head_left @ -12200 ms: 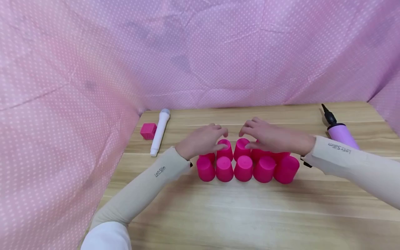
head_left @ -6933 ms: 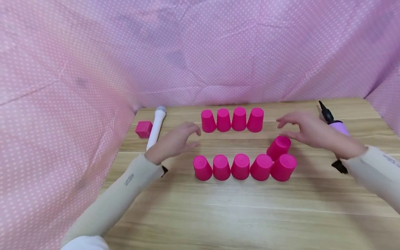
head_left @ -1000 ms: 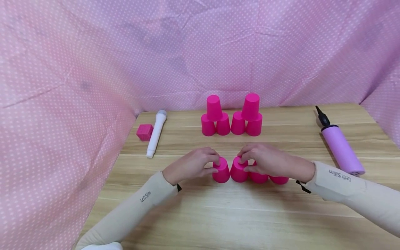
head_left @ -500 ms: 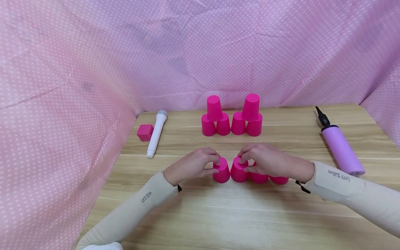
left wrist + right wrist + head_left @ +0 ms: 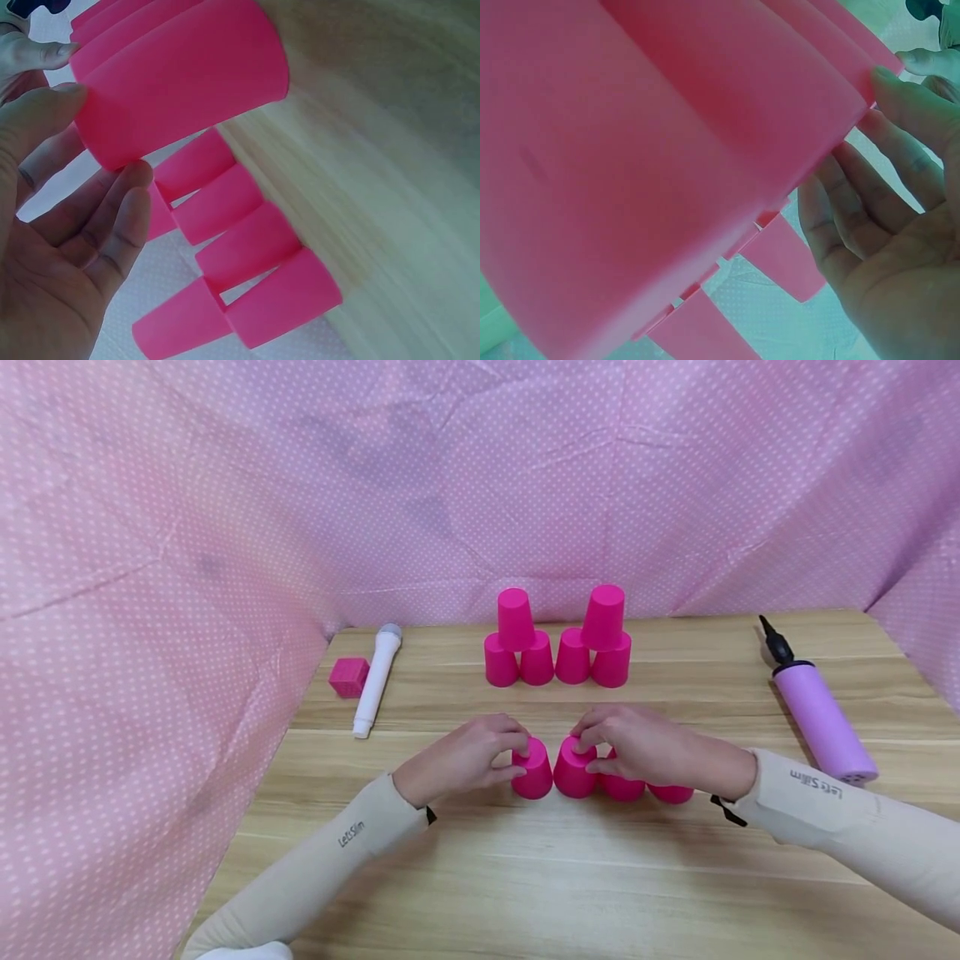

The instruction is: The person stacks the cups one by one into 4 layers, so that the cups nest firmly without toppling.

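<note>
My left hand (image 5: pixel 465 756) holds the upper end of an upside-down pink cup (image 5: pixel 534 779), thumb on the near side and fingertips at the far edge. Right beside it, my right hand (image 5: pixel 645 745) grips the top of a second pink cup (image 5: pixel 573 779) the same way. Two more upturned cups continue this front row rightward, a third cup (image 5: pixel 624 789) and a fourth cup (image 5: pixel 671 794), both partly hidden under the right hand. In the left wrist view, the thumb (image 5: pixel 45 112) lies against the left cup's narrow end (image 5: pixel 172 90).
Behind the hands, several upturned cups form a back row (image 5: pixel 536 662). One cup (image 5: pixel 515 620) bridges its left pair, another cup (image 5: pixel 603 617) its right pair. A pink cube (image 5: pixel 348 677) and white microphone (image 5: pixel 377 681) lie left; a purple hand pump (image 5: pixel 821 718) lies right.
Earlier, ten cups stood in two adjoining rows. Four moved to the back, then two went on top of them. Over the last second both hands have stayed on the front cups.
</note>
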`<control>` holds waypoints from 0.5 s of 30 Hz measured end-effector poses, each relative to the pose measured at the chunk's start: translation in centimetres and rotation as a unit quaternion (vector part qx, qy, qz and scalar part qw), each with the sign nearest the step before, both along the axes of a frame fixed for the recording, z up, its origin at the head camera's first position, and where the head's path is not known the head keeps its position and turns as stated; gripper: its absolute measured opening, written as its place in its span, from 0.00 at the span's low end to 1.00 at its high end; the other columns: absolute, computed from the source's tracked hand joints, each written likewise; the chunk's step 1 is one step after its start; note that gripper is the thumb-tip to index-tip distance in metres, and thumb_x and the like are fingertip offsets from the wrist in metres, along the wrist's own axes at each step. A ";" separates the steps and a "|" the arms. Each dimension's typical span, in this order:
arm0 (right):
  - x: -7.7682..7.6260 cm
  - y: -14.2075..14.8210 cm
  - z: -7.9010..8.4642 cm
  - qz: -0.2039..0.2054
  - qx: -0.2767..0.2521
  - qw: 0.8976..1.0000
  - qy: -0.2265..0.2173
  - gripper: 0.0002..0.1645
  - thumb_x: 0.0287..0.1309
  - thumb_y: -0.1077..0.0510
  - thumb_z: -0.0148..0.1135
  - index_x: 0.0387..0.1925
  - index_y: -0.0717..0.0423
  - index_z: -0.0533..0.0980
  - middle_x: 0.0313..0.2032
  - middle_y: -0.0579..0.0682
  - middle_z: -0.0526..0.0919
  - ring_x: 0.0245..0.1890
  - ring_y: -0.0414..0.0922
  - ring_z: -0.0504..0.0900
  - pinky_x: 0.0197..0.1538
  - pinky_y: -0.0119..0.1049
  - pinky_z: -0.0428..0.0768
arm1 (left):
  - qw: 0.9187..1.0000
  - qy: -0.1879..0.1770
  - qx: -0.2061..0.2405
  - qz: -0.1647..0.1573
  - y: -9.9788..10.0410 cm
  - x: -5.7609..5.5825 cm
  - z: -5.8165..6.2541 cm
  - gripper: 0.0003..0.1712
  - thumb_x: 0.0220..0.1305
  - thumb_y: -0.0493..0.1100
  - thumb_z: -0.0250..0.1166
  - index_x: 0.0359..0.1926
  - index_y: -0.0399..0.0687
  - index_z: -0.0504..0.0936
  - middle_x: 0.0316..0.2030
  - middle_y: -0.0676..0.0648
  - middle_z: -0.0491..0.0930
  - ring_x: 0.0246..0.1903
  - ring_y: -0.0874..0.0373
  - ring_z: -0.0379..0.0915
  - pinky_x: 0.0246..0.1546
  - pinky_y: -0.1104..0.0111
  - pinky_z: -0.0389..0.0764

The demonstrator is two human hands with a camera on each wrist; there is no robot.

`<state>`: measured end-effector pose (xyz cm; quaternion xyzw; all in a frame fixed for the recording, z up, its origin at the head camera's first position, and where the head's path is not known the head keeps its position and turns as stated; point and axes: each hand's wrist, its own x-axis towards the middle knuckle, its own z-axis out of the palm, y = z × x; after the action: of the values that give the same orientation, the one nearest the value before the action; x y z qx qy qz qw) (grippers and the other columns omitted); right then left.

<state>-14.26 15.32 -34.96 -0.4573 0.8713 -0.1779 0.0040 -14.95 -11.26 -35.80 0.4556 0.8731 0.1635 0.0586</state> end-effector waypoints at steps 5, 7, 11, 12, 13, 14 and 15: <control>-0.1 0.2 -0.2 0.010 -0.009 1.000 0.010 0.18 0.39 0.58 0.78 0.37 0.55 0.85 0.39 0.49 0.81 0.42 0.45 0.79 0.41 0.37 0.80 | 1.000 0.012 -0.003 0.004 -0.1 0.1 -0.2 0.19 0.53 0.47 0.73 0.45 0.54 0.79 0.46 0.53 0.75 0.45 0.64 0.69 0.45 0.76 0.74; -0.1 0.3 -0.2 0.013 -0.011 1.000 0.012 0.18 0.40 0.58 0.78 0.38 0.55 0.85 0.40 0.49 0.81 0.42 0.45 0.79 0.41 0.37 0.80 | 1.000 0.018 0.001 0.003 -0.2 0.1 -0.2 0.18 0.53 0.47 0.72 0.45 0.53 0.79 0.46 0.53 0.75 0.46 0.63 0.69 0.45 0.76 0.74; -0.3 0.6 -0.2 0.019 -0.019 0.999 0.020 0.19 0.40 0.57 0.78 0.39 0.55 0.84 0.41 0.50 0.81 0.43 0.46 0.79 0.42 0.37 0.80 | 1.000 0.018 0.011 0.007 -0.3 -0.1 0.0 0.18 0.54 0.47 0.72 0.45 0.52 0.79 0.47 0.52 0.74 0.47 0.63 0.69 0.46 0.75 0.74; -0.3 0.7 -0.1 0.020 -0.023 0.999 0.023 0.19 0.40 0.57 0.78 0.39 0.55 0.84 0.41 0.50 0.81 0.43 0.46 0.79 0.42 0.37 0.80 | 1.000 0.020 0.013 0.008 -0.3 -0.2 0.1 0.18 0.54 0.47 0.72 0.46 0.52 0.79 0.47 0.52 0.74 0.47 0.63 0.69 0.46 0.75 0.74; -0.4 0.8 0.0 0.020 -0.026 0.999 0.027 0.19 0.40 0.57 0.78 0.39 0.55 0.84 0.41 0.50 0.81 0.43 0.46 0.79 0.42 0.37 0.80 | 1.000 0.020 0.016 0.009 -0.4 -0.2 0.1 0.18 0.54 0.47 0.72 0.46 0.52 0.79 0.47 0.52 0.74 0.47 0.63 0.69 0.46 0.75 0.74; -0.4 0.9 0.1 0.019 -0.031 0.999 0.029 0.19 0.40 0.58 0.78 0.39 0.56 0.84 0.41 0.50 0.81 0.43 0.46 0.79 0.41 0.37 0.81 | 1.000 0.021 0.020 0.011 -0.4 -0.3 0.3 0.19 0.54 0.47 0.72 0.46 0.52 0.79 0.47 0.52 0.74 0.46 0.63 0.69 0.46 0.75 0.74; -0.5 0.9 0.2 0.016 -0.034 0.999 0.033 0.19 0.40 0.58 0.78 0.39 0.56 0.84 0.41 0.50 0.81 0.42 0.46 0.79 0.41 0.37 0.81 | 0.999 0.023 0.024 0.012 -0.5 -0.4 0.4 0.19 0.53 0.47 0.72 0.46 0.51 0.79 0.47 0.53 0.74 0.46 0.63 0.69 0.46 0.75 0.74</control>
<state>-14.78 16.23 -34.77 -0.4771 0.8567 -0.1924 -0.0381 -15.37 -11.71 -35.40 0.4498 0.8756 0.1742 0.0252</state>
